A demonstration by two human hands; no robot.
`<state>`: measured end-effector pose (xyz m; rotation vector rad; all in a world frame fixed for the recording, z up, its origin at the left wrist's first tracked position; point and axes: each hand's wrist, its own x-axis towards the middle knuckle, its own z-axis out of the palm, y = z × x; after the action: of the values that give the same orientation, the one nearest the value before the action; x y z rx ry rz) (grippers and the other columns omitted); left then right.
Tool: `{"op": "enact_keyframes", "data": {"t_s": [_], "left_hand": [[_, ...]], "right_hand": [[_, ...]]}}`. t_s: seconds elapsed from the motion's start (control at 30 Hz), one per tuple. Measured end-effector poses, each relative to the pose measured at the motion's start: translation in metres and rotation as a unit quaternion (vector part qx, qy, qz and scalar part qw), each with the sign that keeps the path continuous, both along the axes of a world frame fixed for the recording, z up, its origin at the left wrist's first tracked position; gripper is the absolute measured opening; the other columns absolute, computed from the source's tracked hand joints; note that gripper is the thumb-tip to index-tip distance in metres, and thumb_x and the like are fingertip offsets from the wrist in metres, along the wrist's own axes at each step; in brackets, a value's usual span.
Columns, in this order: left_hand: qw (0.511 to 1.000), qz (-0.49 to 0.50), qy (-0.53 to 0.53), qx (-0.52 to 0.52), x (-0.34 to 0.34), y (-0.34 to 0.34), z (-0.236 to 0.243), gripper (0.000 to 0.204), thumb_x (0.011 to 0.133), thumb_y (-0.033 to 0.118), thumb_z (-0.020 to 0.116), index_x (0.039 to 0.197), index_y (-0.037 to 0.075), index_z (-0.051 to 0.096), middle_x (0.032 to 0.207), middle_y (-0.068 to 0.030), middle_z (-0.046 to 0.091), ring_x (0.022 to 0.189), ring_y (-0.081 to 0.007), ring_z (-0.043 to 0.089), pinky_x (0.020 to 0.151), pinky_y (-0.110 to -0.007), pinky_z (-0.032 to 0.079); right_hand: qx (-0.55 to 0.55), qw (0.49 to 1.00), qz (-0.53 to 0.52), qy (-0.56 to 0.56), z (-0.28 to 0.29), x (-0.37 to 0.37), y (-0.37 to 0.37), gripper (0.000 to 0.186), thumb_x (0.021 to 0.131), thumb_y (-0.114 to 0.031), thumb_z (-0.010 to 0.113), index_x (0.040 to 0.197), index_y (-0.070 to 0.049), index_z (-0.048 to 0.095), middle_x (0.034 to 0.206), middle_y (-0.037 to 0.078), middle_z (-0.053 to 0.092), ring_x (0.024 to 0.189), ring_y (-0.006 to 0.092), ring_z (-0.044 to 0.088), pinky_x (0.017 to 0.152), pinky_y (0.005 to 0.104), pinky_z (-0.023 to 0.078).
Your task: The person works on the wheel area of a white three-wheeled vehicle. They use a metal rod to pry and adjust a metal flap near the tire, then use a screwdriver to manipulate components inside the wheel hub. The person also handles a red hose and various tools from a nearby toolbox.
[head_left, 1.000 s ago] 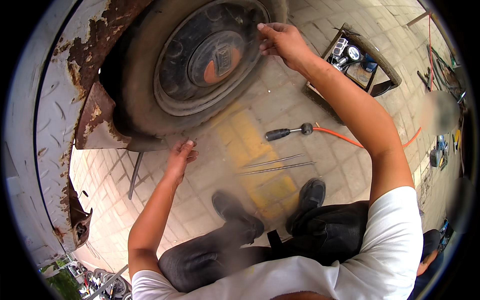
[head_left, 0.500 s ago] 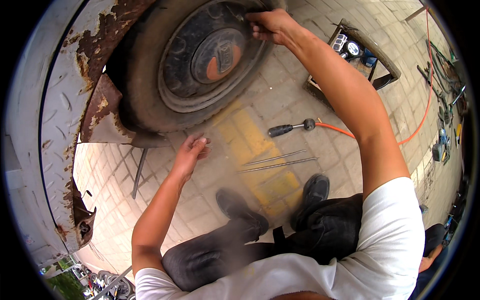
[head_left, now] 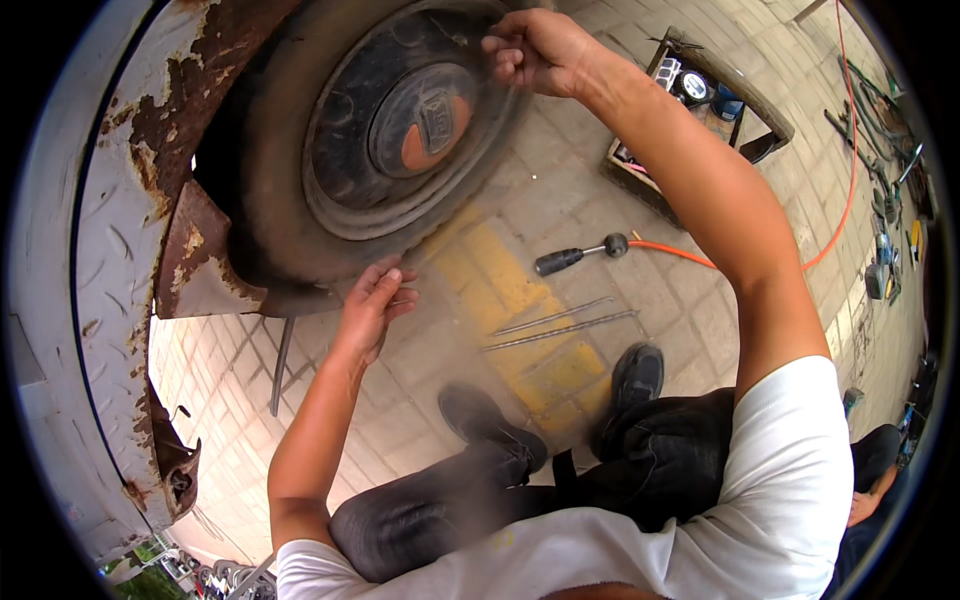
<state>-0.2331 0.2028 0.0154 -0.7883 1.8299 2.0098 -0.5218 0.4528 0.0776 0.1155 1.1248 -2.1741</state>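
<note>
The dusty tyre [head_left: 275, 205] with its dark hubcap [head_left: 420, 135] fills the upper middle, inside the rusty vehicle body [head_left: 120, 250]. My right hand [head_left: 540, 55] is at the tyre's upper right, its fingers curled; whatever they hold is not visible. My left hand [head_left: 372, 310] is low at the tyre's lower edge, fingers apart and slightly bent, holding nothing; I cannot tell if it touches the rubber. On the paving below lie thin metal rods [head_left: 560, 325] and a black-handled tool [head_left: 560, 260] beside an orange hose [head_left: 675, 255].
A worn open carrier [head_left: 775, 135] with small items stands at upper right. Several tools and cables [head_left: 880, 210] lie along the far right. Another person's arm [head_left: 870, 495] shows at lower right. My feet rest on the paving [head_left: 500, 175] below the wheel.
My right hand has moved up and left along the tyre, its fingers curling more. My left hand has moved slightly right and up, staying near the lower tyre edge.
</note>
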Motion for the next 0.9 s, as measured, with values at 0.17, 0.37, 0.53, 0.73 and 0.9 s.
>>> {"op": "enact_keyframes", "data": {"t_s": [0.17, 0.37, 0.53, 0.73, 0.9], "left_hand": [[1.0, -0.003, -0.012, -0.004, 0.003, 0.005, 0.001, 0.047, 0.094, 0.024, 0.055, 0.133, 0.0, 0.042, 0.112, -0.0111, 0.06, 0.086, -0.0141, 0.059, 0.08, -0.028, 0.05], [0.996, -0.071, 0.037, -0.033, 0.003, 0.021, 0.018, 0.051, 0.093, 0.029, 0.058, 0.132, -0.001, 0.042, 0.113, -0.0117, 0.059, 0.089, -0.0149, 0.06, 0.083, -0.029, 0.049], [0.991, -0.107, 0.063, -0.041, 0.0, 0.034, 0.037, 0.055, 0.091, 0.031, 0.059, 0.132, -0.002, 0.042, 0.114, -0.0116, 0.059, 0.092, -0.0157, 0.059, 0.087, -0.031, 0.047], [0.988, -0.125, 0.073, -0.045, -0.003, 0.036, 0.04, 0.056, 0.091, 0.032, 0.059, 0.132, -0.003, 0.042, 0.114, -0.0118, 0.059, 0.094, -0.0161, 0.058, 0.087, -0.031, 0.047], [0.991, -0.113, 0.059, -0.045, 0.0, 0.036, 0.038, 0.056, 0.091, 0.032, 0.06, 0.131, -0.003, 0.042, 0.114, -0.0121, 0.059, 0.093, -0.0164, 0.059, 0.087, -0.031, 0.047]], "right_hand": [[0.031, 0.999, -0.041, 0.0, -0.004, 0.0, 0.001, 0.013, 0.09, -0.004, 0.042, 0.099, 0.003, 0.047, 0.08, 0.013, 0.053, 0.056, 0.0129, 0.037, 0.052, 0.0304, 0.04], [0.025, 0.998, -0.039, 0.035, -0.004, -0.004, 0.003, 0.008, 0.088, -0.01, 0.047, 0.09, -0.003, 0.052, 0.062, 0.006, 0.051, 0.043, 0.0148, 0.037, 0.042, 0.0311, 0.036], [0.038, 0.998, -0.053, -0.013, -0.013, -0.007, -0.013, 0.007, 0.085, -0.004, 0.044, 0.084, -0.003, 0.051, 0.06, 0.007, 0.049, 0.042, 0.0142, 0.034, 0.041, 0.0304, 0.033], [0.089, 0.989, -0.114, 0.012, -0.012, -0.008, -0.009, 0.007, 0.085, -0.005, 0.045, 0.084, -0.005, 0.052, 0.058, 0.007, 0.048, 0.04, 0.0148, 0.034, 0.04, 0.0308, 0.032], [0.107, 0.989, -0.088, 0.057, -0.008, 0.003, -0.011, 0.007, 0.087, -0.007, 0.049, 0.084, -0.002, 0.051, 0.062, 0.007, 0.049, 0.044, 0.0151, 0.037, 0.041, 0.0312, 0.036]]}}
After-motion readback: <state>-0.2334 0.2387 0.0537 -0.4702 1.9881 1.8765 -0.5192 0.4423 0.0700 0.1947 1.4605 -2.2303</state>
